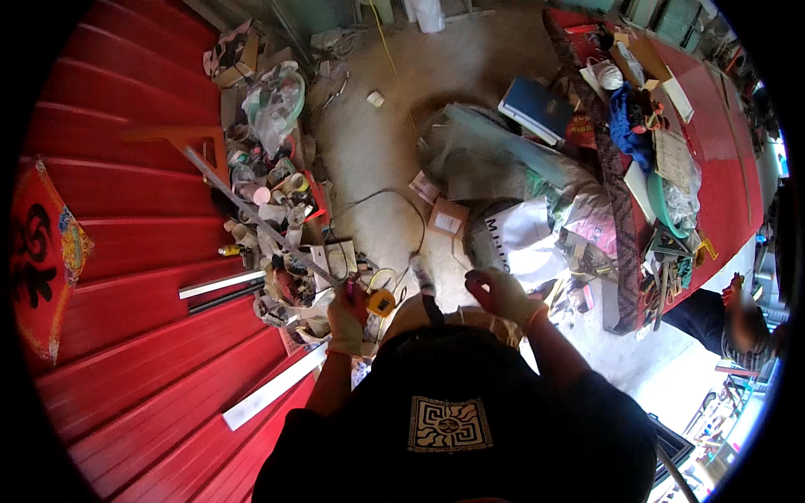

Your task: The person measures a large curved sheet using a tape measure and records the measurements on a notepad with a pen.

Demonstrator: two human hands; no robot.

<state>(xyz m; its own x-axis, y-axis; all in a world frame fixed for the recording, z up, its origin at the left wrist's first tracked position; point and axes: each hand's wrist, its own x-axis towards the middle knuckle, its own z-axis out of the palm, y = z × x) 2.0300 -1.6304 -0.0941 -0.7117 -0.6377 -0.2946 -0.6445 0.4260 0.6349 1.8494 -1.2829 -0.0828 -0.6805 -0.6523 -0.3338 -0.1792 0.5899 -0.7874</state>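
Note:
My left hand, in a white glove with red on the fingers, is closed around the lower end of a long metal ruler. The ruler slants up to the left, where an orange triangular frame sits at its far end. A yellow tape measure is right beside the left hand's fingers; whether they grip it too is unclear. Across from it, in front of my body, my right hand wears a similar glove. Its fingers are curled with the tips together, and anything between them is too small to make out.
Red ribbed metal panels stand on the left beside a pile of cups and scraps. A cardboard box, a cable and bags lie on the floor. A cluttered red table is on the right, with another person nearby.

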